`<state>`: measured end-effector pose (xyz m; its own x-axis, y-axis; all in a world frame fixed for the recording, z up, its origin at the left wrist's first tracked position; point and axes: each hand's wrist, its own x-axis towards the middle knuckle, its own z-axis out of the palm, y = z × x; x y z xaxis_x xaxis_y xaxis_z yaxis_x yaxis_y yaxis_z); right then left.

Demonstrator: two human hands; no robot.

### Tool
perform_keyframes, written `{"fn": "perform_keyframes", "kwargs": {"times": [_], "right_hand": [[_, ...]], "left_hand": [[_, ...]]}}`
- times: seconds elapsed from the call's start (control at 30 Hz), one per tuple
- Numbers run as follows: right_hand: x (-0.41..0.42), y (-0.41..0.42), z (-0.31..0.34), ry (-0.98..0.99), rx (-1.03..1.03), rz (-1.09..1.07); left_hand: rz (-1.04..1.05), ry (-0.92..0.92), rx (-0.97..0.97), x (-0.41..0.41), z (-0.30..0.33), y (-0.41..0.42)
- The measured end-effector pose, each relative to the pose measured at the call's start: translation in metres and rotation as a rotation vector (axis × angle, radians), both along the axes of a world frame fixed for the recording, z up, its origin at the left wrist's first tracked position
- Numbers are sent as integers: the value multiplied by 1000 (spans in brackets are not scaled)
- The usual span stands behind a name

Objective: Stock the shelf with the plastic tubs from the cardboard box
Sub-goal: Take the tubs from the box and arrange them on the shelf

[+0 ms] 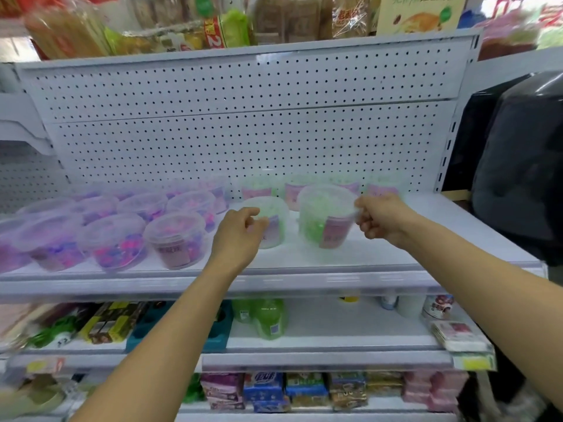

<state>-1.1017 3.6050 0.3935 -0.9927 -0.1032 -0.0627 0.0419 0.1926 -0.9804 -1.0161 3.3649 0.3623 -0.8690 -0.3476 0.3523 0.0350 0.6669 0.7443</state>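
- Plastic tubs (327, 216): two green ones on shelf (380, 254), front of back row.
- Right hand (382, 219) pinches right tub's lid rim; left hand (237, 233) curled round left tub (271, 223).
- Prob. light, stiff, slick; hold by rim/sides.

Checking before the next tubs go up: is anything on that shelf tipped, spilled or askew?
Nothing stands out. The clear plastic tubs of purple beads and the green-filled tubs stand upright with lids on; no spill shows on the white shelf. The picture is blurred.
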Motion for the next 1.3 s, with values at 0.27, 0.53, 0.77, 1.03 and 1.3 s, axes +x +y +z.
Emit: {"fn": "perform_keyframes", "kwargs": {"times": [0.27,0.53,0.77,1.03,1.3], "right_hand": [[-10,-17,-26,-128,-95,-100],[2,-13,-37,469,881,107],[-27,-50,-41,511,893,83],[-54,-82,-42,524,936,51],[-20,-54,-55,679,1120,13]], "left_hand": [[-16,-13,-319,-31,-7,-22],[-1,-47,-526,-48,-15,-30],[88,-48,-608,-68,-17,-40],[71,-59,-587,-91,-17,-57],[29,12,-775,-67,-24,-34]]}}
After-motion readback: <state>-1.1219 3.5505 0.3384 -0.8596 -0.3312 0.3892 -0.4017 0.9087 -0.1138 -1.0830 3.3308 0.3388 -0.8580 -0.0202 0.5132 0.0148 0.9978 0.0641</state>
